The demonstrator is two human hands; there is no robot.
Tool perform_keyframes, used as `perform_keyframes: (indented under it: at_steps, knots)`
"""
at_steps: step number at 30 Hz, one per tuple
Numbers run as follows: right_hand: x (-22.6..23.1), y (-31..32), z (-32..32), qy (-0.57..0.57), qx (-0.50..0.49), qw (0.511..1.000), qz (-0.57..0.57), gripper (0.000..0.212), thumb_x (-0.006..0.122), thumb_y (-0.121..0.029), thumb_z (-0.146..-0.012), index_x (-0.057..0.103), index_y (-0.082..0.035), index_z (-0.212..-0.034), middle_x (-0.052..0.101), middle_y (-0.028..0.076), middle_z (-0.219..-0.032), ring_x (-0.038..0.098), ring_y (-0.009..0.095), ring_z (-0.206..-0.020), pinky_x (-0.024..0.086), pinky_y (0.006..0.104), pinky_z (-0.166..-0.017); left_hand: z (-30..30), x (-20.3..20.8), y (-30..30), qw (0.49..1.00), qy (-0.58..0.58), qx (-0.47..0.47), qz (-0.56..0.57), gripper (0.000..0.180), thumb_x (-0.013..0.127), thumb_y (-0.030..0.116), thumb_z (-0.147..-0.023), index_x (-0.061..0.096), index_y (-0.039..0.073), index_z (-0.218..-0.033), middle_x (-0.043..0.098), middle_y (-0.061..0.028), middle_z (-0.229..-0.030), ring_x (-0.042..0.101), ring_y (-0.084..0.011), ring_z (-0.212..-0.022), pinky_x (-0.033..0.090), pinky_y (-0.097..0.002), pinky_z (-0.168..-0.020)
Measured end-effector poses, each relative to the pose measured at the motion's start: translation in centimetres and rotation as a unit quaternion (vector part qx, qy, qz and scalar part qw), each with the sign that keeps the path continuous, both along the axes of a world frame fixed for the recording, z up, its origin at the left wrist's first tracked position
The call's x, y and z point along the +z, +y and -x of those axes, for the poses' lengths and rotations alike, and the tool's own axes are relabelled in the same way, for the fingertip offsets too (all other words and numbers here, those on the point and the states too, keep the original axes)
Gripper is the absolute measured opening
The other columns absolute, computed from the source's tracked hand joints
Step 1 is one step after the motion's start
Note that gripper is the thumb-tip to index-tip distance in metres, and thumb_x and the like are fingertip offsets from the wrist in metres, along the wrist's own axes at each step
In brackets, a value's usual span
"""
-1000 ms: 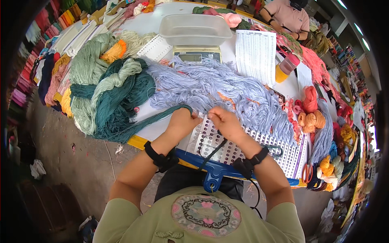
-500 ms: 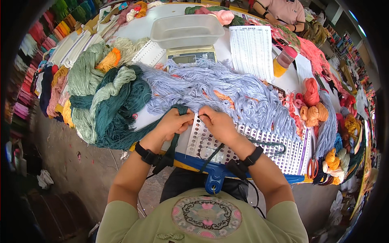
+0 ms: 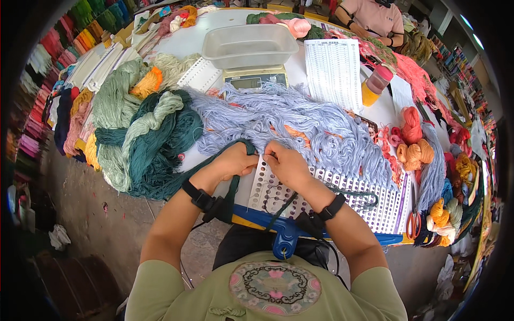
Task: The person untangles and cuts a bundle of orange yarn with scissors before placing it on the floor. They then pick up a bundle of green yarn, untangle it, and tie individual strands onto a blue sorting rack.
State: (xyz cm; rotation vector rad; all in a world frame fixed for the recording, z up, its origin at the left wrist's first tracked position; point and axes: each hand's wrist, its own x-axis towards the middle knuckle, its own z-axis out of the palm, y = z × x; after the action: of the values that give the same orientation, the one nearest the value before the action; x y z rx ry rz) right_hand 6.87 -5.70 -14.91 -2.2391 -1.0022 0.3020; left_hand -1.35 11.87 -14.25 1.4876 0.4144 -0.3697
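Observation:
My left hand (image 3: 234, 162) is closed, with a hank of dark green thread (image 3: 230, 200) looped over it and hanging past the table edge. Close beside it, my right hand (image 3: 287, 167) pinches at the top left corner of a white punched card (image 3: 259, 187). A small dark bit shows at its fingertips, like an end of the same thread. Dark green strands (image 3: 369, 199) also lie across the card's rows of holes. A blue clipboard with a large clip (image 3: 285, 241) holds the card. Pale blue thread (image 3: 257, 115) is heaped just beyond both hands.
Green skeins (image 3: 160, 144) are piled at left. Behind the blue heap stand a scale (image 3: 251, 80) with a clear plastic tub (image 3: 249, 45), a printed sheet (image 3: 333, 72) and a yellow-and-red jar (image 3: 375, 85). Scissors (image 3: 413, 222) lie at right. A co-worker (image 3: 372, 21) sits across the table.
Both hands stay near the card's corner, with small finger movements. My right fingers have drawn in closer together. The whole view has shifted slightly.

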Motion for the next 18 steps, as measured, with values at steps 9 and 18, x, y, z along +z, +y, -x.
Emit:
perform_keyframes:
  at_steps: [9, 18]
  knots:
    - [-1.2, -1.3, -1.9, 0.210, 0.052, 0.976, -0.024, 0.024, 0.062, -0.024, -0.090, 0.059, -0.008, -0.108, 0.064, 0.008, -0.071, 0.063, 0.019, -0.064, 0.047, 0.0334, -0.061, 3.6, -0.9, 3.4, 0.983, -0.051, 0.104, -0.140, 0.023, 0.059, 0.017, -0.089, 0.066, -0.001, -0.077, 0.059, -0.0040, -0.060, 0.045, -0.0077, -0.046, 0.032, -0.0233, -0.044]
    - [-1.1, -1.3, -1.4, 0.226, 0.058, 0.971, -0.057, 0.019, 0.061, -0.017, -0.092, 0.058, -0.006, -0.108, 0.061, 0.002, -0.065, 0.055, 0.008, -0.058, 0.039, 0.0255, -0.054, 3.6, -1.2, 2.0, 0.977, -0.070, 0.181, -0.091, 0.019, 0.068, 0.019, -0.086, 0.067, 0.000, -0.085, 0.056, -0.0011, -0.062, 0.043, -0.0070, -0.048, 0.030, -0.0228, -0.045]
